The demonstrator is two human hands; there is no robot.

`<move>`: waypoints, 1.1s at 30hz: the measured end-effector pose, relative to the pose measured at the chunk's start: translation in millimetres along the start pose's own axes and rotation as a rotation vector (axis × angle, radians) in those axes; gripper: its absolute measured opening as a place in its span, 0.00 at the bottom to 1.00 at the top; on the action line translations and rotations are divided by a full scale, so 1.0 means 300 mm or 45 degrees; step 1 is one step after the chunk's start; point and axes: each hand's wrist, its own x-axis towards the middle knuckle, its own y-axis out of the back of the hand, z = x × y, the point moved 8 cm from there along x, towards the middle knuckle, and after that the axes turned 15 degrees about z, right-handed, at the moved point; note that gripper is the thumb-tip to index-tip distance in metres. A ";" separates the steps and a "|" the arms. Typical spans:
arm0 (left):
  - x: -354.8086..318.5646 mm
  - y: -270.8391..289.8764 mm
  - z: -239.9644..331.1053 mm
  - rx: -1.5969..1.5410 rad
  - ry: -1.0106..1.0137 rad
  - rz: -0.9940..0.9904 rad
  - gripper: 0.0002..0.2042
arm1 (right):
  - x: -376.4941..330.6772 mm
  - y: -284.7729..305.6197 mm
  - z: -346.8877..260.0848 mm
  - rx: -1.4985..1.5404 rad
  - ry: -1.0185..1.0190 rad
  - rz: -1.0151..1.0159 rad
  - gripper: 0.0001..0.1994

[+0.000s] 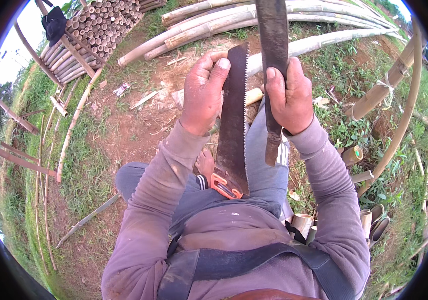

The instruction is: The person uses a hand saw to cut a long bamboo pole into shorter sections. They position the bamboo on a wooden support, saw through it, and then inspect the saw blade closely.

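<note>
In front of me a hand saw (233,120) stands with its toothed edge to the right and its orange handle (225,187) down at my lap. My left hand (204,92) is closed on the upper end of its dark blade, thumb on the near face. Just right of the saw, apart from it, a dark machete (273,35) points up and away, its blade running out of the top of the picture. My right hand (294,95) grips it low down, thumb pressed along it. A brown, worn handle end (272,147) sticks out below that hand.
Long bamboo poles (209,22) lie across the ground ahead. Cut bamboo pieces (104,25) are stacked at the far left. Short bamboo sections (302,222) stand by my right side. A leaning bamboo frame (394,80) rises at the right. My bare foot (205,162) rests on the soil.
</note>
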 end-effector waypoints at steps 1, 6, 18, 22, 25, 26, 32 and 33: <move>0.022 0.033 -0.032 -0.092 0.000 0.060 0.14 | -0.007 0.052 0.031 -0.022 0.084 0.087 0.07; -0.030 0.181 -0.241 -0.114 0.116 0.221 0.15 | -0.175 0.378 0.462 -0.464 -0.191 0.367 0.08; -0.316 0.456 -0.871 0.159 0.705 0.344 0.10 | -0.889 1.149 1.264 -1.266 -1.245 0.227 0.20; -0.193 0.505 -0.783 -0.055 0.738 0.558 0.11 | -0.739 0.987 1.080 -1.532 -1.169 -0.003 0.22; -0.011 0.386 -0.728 -0.339 0.802 0.499 0.15 | -0.521 0.674 0.817 -0.714 -0.961 -0.040 0.21; 0.043 0.255 -0.666 -0.428 0.799 0.405 0.18 | -0.484 0.548 0.699 -0.290 -0.834 -0.064 0.23; 0.348 -0.002 -0.349 -0.550 0.664 0.165 0.16 | -0.120 0.082 -0.027 0.291 -0.069 -0.078 0.30; 0.352 -0.056 -0.280 -0.527 0.692 0.145 0.15 | -0.083 0.033 -0.043 0.391 -0.118 0.039 0.29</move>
